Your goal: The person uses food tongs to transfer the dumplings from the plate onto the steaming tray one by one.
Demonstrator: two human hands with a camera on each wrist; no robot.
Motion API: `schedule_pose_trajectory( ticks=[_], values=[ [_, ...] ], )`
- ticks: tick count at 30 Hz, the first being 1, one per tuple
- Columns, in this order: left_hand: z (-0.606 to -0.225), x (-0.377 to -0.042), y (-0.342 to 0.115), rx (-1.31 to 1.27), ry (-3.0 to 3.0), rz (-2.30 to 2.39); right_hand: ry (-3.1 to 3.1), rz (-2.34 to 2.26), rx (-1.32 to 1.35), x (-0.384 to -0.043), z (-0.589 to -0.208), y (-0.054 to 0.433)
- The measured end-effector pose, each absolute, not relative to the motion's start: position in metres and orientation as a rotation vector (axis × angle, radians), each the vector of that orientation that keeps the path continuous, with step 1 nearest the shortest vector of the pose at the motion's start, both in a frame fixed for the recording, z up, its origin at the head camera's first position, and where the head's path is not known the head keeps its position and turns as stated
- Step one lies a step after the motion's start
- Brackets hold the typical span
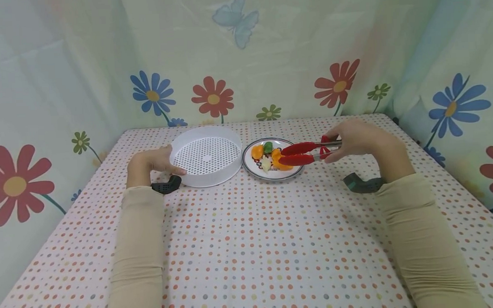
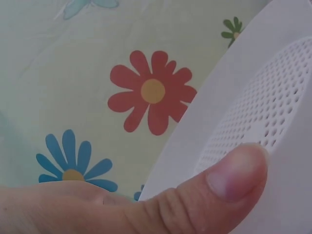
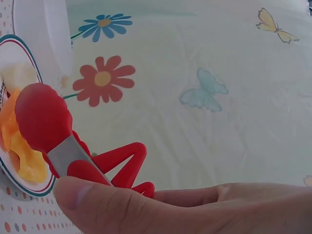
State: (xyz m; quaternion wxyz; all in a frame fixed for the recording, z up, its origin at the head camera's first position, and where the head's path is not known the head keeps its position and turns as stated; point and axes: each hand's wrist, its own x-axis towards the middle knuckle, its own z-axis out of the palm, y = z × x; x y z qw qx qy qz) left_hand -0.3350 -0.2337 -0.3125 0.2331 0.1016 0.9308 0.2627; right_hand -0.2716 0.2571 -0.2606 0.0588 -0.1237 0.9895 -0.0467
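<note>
One pair of red-and-silver tongs (image 1: 300, 159)

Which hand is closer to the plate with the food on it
The right hand: it is just right of the plate, holding red tongs over it. The left hand is farther off, gripping the white strainer on its left side.

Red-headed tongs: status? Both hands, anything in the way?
Left hand holding white sieve by its left side. Right hand gripping red-headed tongs. Heads over plate, at orange-yellow food pieces, contact unclear. No obstruction visible.
</note>
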Motion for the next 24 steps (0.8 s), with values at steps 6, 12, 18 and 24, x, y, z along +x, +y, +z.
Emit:
schedule_pose_trajectory(
  ticks=[6, 12, 18, 24],
  values=[
    [-0.315, -0.334, -0.236, 0.176, 2.534, 0.706, 2.977, -0.064, -0.338, -0.27, -0.262, 0.249],
    [-0.315, -0.333, -0.238, 0.177, 2.552, 0.675, 2.967, -0.013, -0.34, -0.271, -0.266, 0.239],
    [-0.314, -0.333, -0.238, 0.19, 2.558, 0.656, 2.96, -0.037, -0.313, -0.272, -0.269, 0.237],
    [-0.314, -0.333, -0.238, 0.19, 2.556, 0.648, 2.967, -0.046, -0.321, -0.271, -0.268, 0.239]
  ],
)
